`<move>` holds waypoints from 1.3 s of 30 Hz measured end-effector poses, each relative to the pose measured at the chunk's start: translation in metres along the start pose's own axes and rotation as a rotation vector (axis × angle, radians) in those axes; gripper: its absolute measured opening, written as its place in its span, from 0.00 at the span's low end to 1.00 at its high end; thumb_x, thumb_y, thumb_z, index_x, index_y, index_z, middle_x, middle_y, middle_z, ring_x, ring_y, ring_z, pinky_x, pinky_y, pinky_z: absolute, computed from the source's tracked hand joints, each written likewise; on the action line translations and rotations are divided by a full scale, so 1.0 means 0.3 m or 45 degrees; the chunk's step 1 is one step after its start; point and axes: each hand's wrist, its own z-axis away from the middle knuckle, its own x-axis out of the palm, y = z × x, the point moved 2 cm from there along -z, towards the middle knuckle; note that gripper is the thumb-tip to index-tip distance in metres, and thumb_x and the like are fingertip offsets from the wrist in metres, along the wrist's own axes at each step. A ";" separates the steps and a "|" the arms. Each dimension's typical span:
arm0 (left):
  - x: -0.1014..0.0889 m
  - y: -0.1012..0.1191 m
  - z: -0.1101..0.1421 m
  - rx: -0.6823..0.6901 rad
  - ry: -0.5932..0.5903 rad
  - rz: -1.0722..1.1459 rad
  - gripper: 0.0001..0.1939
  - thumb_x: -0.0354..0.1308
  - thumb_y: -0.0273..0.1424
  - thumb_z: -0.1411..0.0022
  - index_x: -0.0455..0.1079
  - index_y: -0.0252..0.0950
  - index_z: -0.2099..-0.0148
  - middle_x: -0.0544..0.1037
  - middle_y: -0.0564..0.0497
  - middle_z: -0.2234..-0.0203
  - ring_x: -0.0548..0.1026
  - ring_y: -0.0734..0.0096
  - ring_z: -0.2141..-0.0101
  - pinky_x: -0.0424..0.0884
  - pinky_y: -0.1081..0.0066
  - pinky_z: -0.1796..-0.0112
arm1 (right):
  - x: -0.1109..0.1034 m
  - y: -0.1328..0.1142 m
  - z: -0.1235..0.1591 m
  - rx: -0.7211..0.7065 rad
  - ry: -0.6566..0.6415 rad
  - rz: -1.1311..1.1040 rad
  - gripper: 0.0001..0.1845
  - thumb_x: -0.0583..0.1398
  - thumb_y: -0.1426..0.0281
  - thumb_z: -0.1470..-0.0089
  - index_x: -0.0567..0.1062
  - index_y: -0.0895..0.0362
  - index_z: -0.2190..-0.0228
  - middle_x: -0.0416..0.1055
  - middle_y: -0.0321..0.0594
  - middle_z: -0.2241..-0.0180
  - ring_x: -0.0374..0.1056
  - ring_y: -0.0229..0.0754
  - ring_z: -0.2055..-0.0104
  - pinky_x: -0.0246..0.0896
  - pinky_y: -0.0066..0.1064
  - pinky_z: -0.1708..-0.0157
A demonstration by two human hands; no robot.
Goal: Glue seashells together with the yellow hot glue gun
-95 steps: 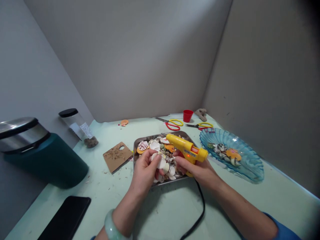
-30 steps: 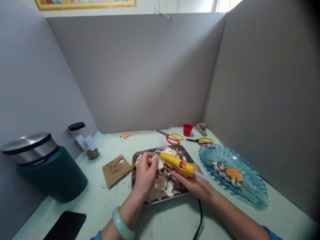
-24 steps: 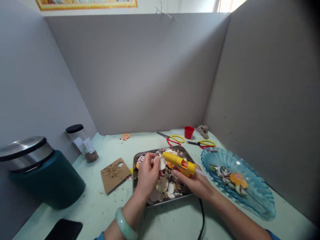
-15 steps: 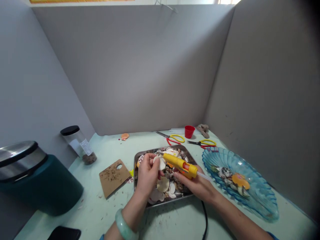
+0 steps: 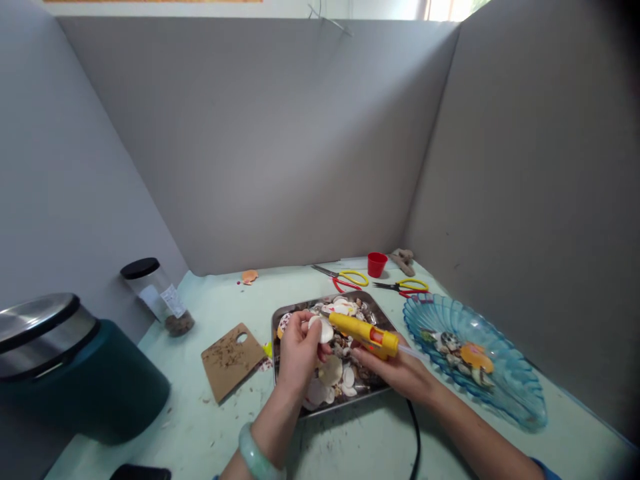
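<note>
Between thumb and fingers, my left hand (image 5: pixel 299 347) pinches a white seashell (image 5: pixel 323 329). My right hand (image 5: pixel 390 367) is wrapped round a yellow hot glue gun (image 5: pixel 363 333), its nozzle pointing left at the shell. Whether the nozzle touches the shell I cannot tell. A clear glue stick (image 5: pixel 411 352) juts from the gun's back end. Both hands are over a metal tray (image 5: pixel 345 403) full of loose shells (image 5: pixel 331 371) in white, cream and brown. The fingers on the gun's far side are hidden.
A blue scalloped dish (image 5: pixel 520 380) with shells stands right. Behind the tray lie two pairs of scissors (image 5: pixel 354 277) (image 5: pixel 413 285) and a red cup (image 5: pixel 377 265). Left are a brown board (image 5: pixel 233 363), a black-lidded jar (image 5: pixel 163 297) and a teal container (image 5: pixel 95 380). A black cord (image 5: pixel 416 433) runs down front.
The view has shifted slightly. The shell and the glue gun's nozzle show a little more apart than before; both hands keep their holds.
</note>
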 end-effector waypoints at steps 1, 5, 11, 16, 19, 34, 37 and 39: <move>-0.001 0.000 0.000 -0.004 0.002 -0.001 0.16 0.60 0.41 0.46 0.59 0.38 0.61 0.71 0.60 0.88 0.66 0.75 0.88 0.62 0.78 0.85 | 0.001 0.004 0.000 0.008 -0.013 0.012 0.17 0.59 0.56 0.43 0.81 0.54 0.64 0.80 0.41 0.68 0.75 0.50 0.66 0.71 0.37 0.64; -0.003 0.003 0.003 -0.001 0.021 -0.020 0.16 0.59 0.41 0.44 0.60 0.38 0.61 0.71 0.59 0.88 0.65 0.76 0.88 0.62 0.78 0.84 | 0.004 0.008 -0.001 0.003 -0.039 0.015 0.17 0.59 0.57 0.43 0.81 0.54 0.65 0.80 0.42 0.68 0.76 0.51 0.66 0.71 0.38 0.65; -0.009 0.001 -0.003 0.015 0.059 -0.002 0.15 0.59 0.40 0.44 0.60 0.38 0.61 0.71 0.59 0.87 0.65 0.75 0.87 0.62 0.78 0.84 | 0.002 0.016 0.004 0.054 0.016 -0.135 0.13 0.61 0.59 0.44 0.81 0.52 0.63 0.81 0.38 0.67 0.77 0.51 0.64 0.71 0.37 0.62; -0.019 -0.004 -0.009 0.038 0.107 0.028 0.14 0.59 0.39 0.43 0.60 0.38 0.60 0.72 0.58 0.87 0.66 0.75 0.87 0.62 0.78 0.84 | -0.001 0.006 0.003 0.030 -0.007 -0.164 0.13 0.62 0.59 0.45 0.82 0.52 0.64 0.81 0.37 0.68 0.77 0.50 0.65 0.72 0.35 0.64; -0.023 -0.006 -0.008 0.064 0.109 0.047 0.14 0.59 0.39 0.43 0.61 0.38 0.60 0.73 0.58 0.87 0.66 0.75 0.87 0.61 0.78 0.84 | 0.000 0.004 0.000 0.007 -0.016 -0.182 0.13 0.62 0.60 0.45 0.83 0.52 0.64 0.81 0.38 0.68 0.77 0.50 0.65 0.73 0.35 0.65; -0.023 -0.012 -0.005 0.053 0.045 0.118 0.14 0.60 0.38 0.43 0.61 0.38 0.61 0.71 0.59 0.88 0.65 0.77 0.87 0.61 0.79 0.84 | 0.008 0.038 0.005 0.002 -0.078 -0.157 0.14 0.61 0.58 0.43 0.82 0.53 0.62 0.81 0.40 0.64 0.77 0.49 0.62 0.72 0.36 0.60; -0.024 -0.013 -0.004 0.045 0.037 0.101 0.14 0.59 0.39 0.42 0.61 0.38 0.61 0.71 0.60 0.88 0.64 0.77 0.88 0.60 0.79 0.84 | 0.006 0.034 0.004 0.006 -0.074 -0.158 0.15 0.60 0.58 0.43 0.81 0.53 0.63 0.81 0.40 0.66 0.76 0.48 0.64 0.72 0.35 0.62; -0.024 -0.014 -0.002 0.030 0.023 0.088 0.14 0.59 0.39 0.43 0.60 0.38 0.61 0.71 0.60 0.88 0.64 0.77 0.88 0.60 0.79 0.84 | 0.005 0.031 0.004 0.026 -0.072 -0.160 0.15 0.61 0.57 0.43 0.81 0.53 0.63 0.80 0.40 0.67 0.76 0.48 0.66 0.72 0.34 0.64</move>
